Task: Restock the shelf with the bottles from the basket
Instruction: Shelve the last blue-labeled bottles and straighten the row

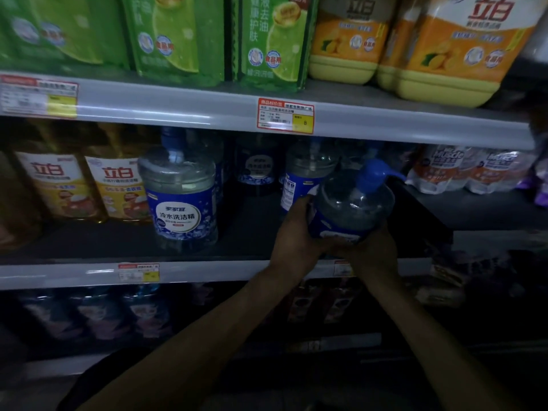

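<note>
Two-hand grip: left hand [296, 232] wraps the label side of the pump bottle [353, 203], and right hand [375, 250] cups it from below at the base. Both have their fingers curled round it. The bottle is tilted, with its pump head [375, 173] leaning right. It sits over the right part of the middle shelf [252, 232], just inside the front edge. The hands hide the base, so I can't tell if it's touching down.

To do it well, I'd level it before release, seat the base flat and turn the label out. Slot it in front of the rear bottle [308, 173], in line with the matching bottle [181, 200] to the left. Watch the nozzle, which could snag the shelf above.

Both forearms reach up and forward and converge at the bottle. The basket isn't in view.
</note>
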A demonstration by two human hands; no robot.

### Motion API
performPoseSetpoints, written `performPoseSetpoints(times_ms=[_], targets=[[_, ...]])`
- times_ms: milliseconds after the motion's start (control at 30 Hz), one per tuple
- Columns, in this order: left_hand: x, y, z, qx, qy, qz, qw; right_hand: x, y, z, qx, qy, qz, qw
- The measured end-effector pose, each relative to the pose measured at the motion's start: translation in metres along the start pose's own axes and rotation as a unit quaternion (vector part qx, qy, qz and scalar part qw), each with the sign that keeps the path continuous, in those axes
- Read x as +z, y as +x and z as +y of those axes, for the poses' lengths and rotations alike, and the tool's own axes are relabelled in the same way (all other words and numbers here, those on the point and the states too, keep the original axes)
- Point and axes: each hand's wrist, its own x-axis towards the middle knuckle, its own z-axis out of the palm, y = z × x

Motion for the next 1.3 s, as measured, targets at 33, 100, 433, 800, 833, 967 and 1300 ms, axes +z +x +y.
performPoseSetpoints(times_ms=[33,100,433,800,833,967,1300], targets=[[-0.003,-0.006,0.001,0.011,0.024,0.007,1.0,0.004,-0.004,0.0,-0.008,-0.003,0.015,1.0],[-0.012,-0.018,0.001,0.029,0.052,0.03,0.998,0.013,-0.012,-0.001,-0.021,0.002,0.027,0.999],[-0.095,-0.036,0.003,0.034,0.093,0.088,0.991,0.084,-0.019,-0.03,-0.04,-0.047,-0.029,0.998],[-0.12,-0.011,-0.012,-0.003,0.084,0.1,0.991,0.111,0.0,-0.044,-0.04,-0.016,-0.074,0.996],[-0.119,-0.01,-0.013,-0.007,0.077,0.1,0.992,0.111,0.001,-0.043,-0.036,-0.012,-0.075,0.996],[-0.113,-0.006,-0.014,-0.019,0.059,0.118,0.991,0.111,0.006,-0.045,-0.019,-0.009,-0.076,0.997],[-0.109,-0.007,-0.008,-0.032,0.063,0.131,0.989,0.112,0.009,-0.049,-0.011,-0.014,-0.103,0.995]])
